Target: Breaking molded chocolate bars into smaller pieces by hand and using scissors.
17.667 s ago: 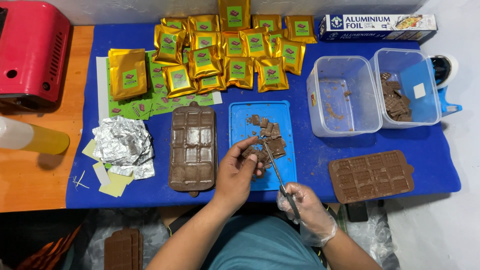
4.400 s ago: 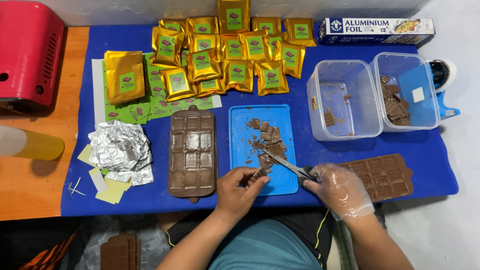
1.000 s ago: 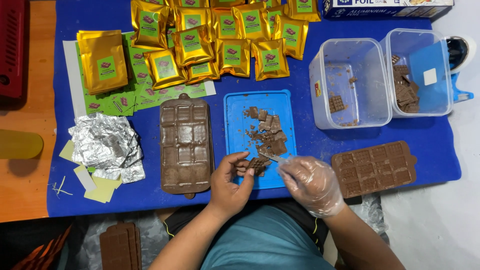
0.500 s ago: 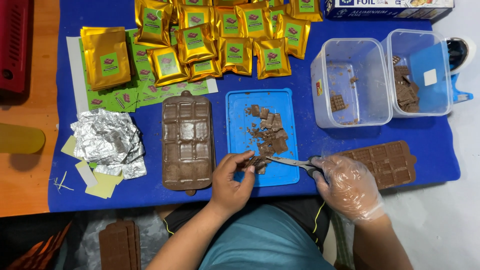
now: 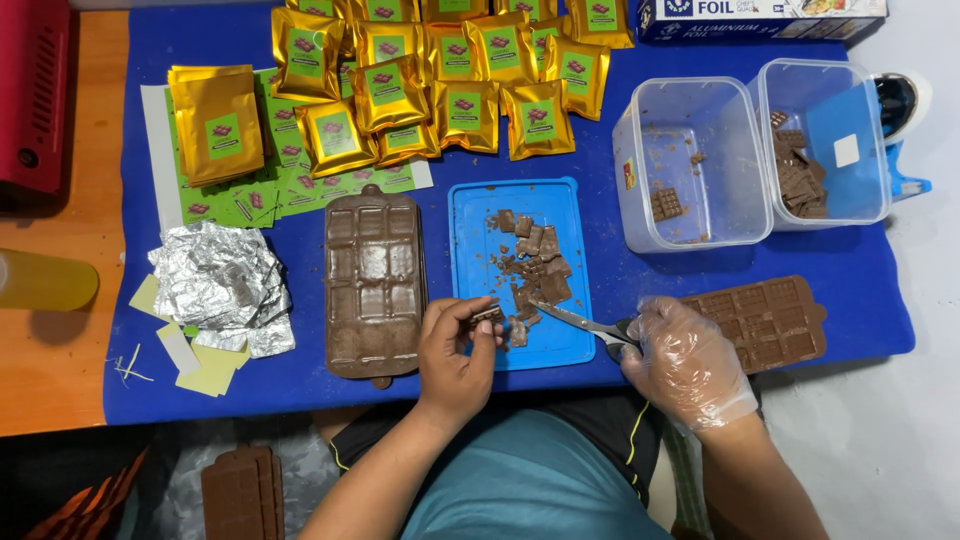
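Plastic-gloved right hand (image 5: 688, 362) hides the scissors (image 5: 578, 322) handles in its grip; left hand (image 5: 455, 348) pinches a half-covered chocolate piece (image 5: 488, 315).

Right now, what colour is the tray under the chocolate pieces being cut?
Bright blue; the tray shows best in the head view, on a darker blue mat.
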